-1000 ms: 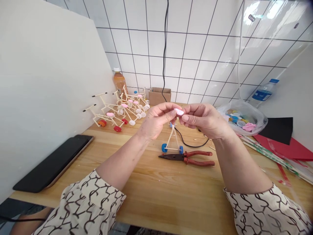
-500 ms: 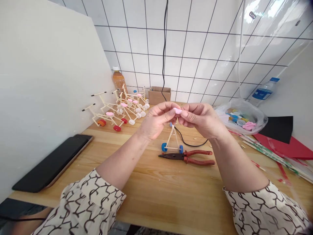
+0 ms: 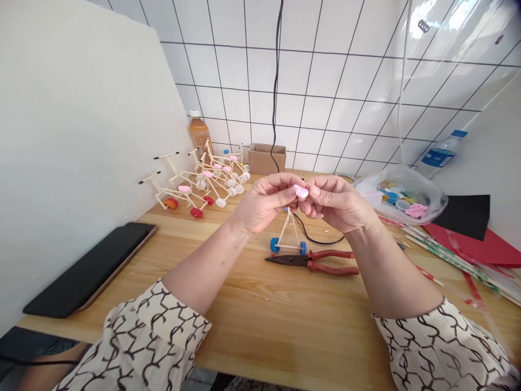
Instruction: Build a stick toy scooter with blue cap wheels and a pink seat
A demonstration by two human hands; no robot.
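Beyond the pliers (image 3: 296,260), my left hand (image 3: 262,205) and right hand (image 3: 344,205) pinch pink clay (image 3: 301,191); overpressing could misshape it.

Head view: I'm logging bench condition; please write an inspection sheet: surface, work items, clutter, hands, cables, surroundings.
Surface: wooden tabletop, scattered scraps.
Work items: pink piece, held; blue-wheeled stick frame behind needle-nose pliers.
Clutter: stick tricycles, black tablet-like slab, plastic bag of caps.
Hands: left hand and right hand pinch pink piece.
Cables: black cable and white cable hang at the back; black lead curves on the tabletop.
Surroundings: tiled wall behind, white panel at left.
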